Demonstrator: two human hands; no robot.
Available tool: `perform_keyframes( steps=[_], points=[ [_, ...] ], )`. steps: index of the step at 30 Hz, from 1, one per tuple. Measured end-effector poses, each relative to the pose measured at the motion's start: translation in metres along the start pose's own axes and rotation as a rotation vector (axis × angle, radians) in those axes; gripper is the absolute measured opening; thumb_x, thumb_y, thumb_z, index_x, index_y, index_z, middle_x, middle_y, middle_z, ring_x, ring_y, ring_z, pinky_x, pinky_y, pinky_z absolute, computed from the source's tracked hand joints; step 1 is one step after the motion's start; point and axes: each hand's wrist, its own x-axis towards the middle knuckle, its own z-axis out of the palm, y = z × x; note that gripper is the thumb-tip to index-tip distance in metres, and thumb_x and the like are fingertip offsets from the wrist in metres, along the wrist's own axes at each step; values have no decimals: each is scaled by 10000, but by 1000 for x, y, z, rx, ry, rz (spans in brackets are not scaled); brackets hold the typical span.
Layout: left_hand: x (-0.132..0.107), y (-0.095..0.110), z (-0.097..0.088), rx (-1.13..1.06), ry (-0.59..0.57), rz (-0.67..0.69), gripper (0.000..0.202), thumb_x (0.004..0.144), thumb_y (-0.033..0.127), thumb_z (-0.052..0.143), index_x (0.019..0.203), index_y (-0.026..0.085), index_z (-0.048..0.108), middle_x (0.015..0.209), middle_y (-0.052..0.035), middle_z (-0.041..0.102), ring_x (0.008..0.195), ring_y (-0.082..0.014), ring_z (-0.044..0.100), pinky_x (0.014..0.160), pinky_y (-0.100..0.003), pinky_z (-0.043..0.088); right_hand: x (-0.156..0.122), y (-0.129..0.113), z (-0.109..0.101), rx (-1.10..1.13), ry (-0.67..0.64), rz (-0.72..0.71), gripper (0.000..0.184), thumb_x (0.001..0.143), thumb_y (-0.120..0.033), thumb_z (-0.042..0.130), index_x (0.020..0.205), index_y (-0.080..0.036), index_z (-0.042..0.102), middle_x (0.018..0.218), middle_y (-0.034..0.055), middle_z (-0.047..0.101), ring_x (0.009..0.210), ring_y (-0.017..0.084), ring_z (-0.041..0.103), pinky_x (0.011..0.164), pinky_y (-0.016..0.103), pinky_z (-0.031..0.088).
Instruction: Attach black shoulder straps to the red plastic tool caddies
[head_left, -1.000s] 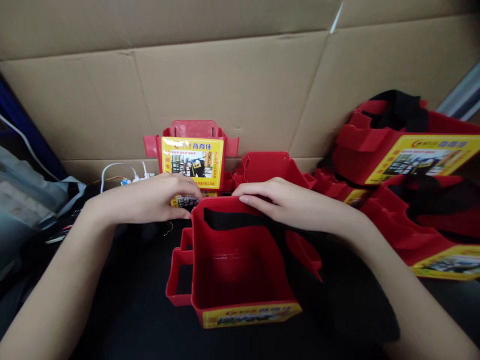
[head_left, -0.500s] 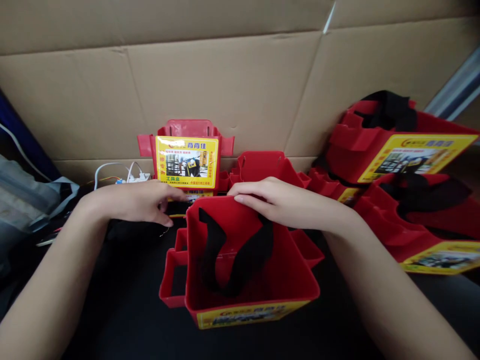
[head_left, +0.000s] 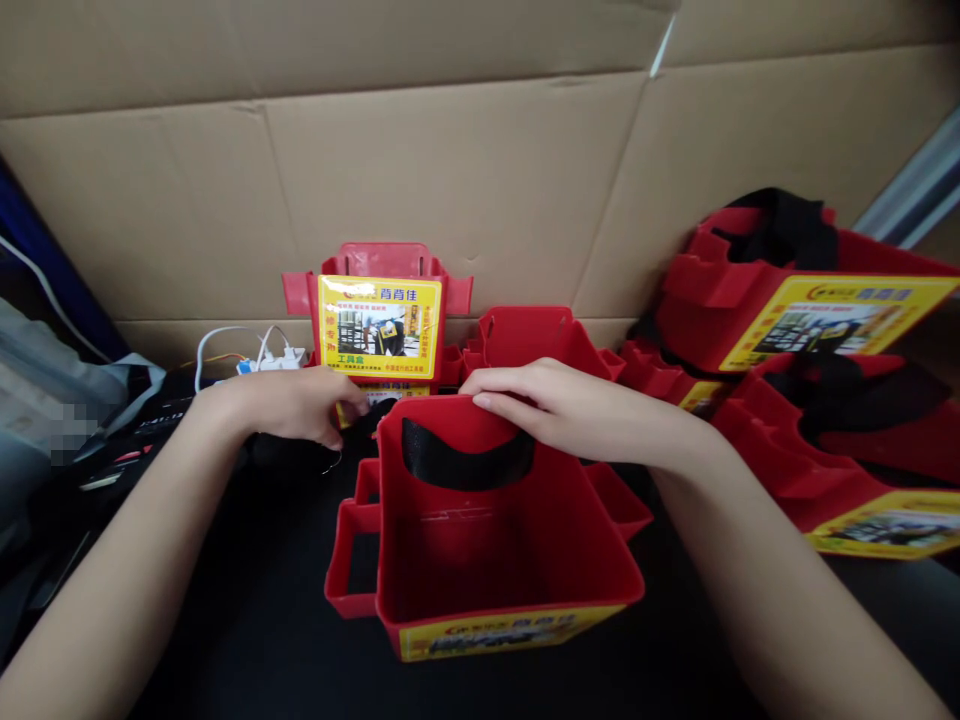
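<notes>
A red plastic tool box (head_left: 510, 550) stands in front of me with its open top up and a yellow label on its near side. Across the inside of its back wall a black strap (head_left: 469, 468) runs in a short loop. My right hand (head_left: 525, 400) grips the back rim, fingers behind the wall and partly hidden. Behind the box's left back corner, my left hand (head_left: 304, 405) is closed on black strap coming from behind the wall; its fingertips are partly hidden.
Red boxes (head_left: 379, 330) are stacked at the back; more strapped red boxes (head_left: 817, 290) are piled at right. A white power strip (head_left: 281, 358) with cables lies at back left, near a grey plastic bag (head_left: 45, 370). A cardboard wall (head_left: 450, 190) closes off the back.
The strap loop inside the box has shortened from a long hanging curve to a shallow band against the back wall. My left hand has shifted slightly; the right hand keeps its hold.
</notes>
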Motion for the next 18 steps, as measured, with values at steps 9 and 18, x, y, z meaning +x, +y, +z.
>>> perform_keyframes(
  steps=[9,18],
  points=[
    [8,36,-4,-207,45,451,223,796,136,467,945,170,629,856,-36,666,793,-146,608,696,-233,473,-2,-1,-1,-2,-18,1,301,940,-268,286,989,-228,580,891,4,623,773,145,546,696,271,376],
    [-8,-12,-2,-88,-99,1,83,717,220,538,715,180,611,565,17,594,457,-92,519,444,-189,361,-1,1,-1,26,-26,-18,323,948,-302,274,977,-228,588,911,0,625,779,142,559,713,267,377]
  ],
)
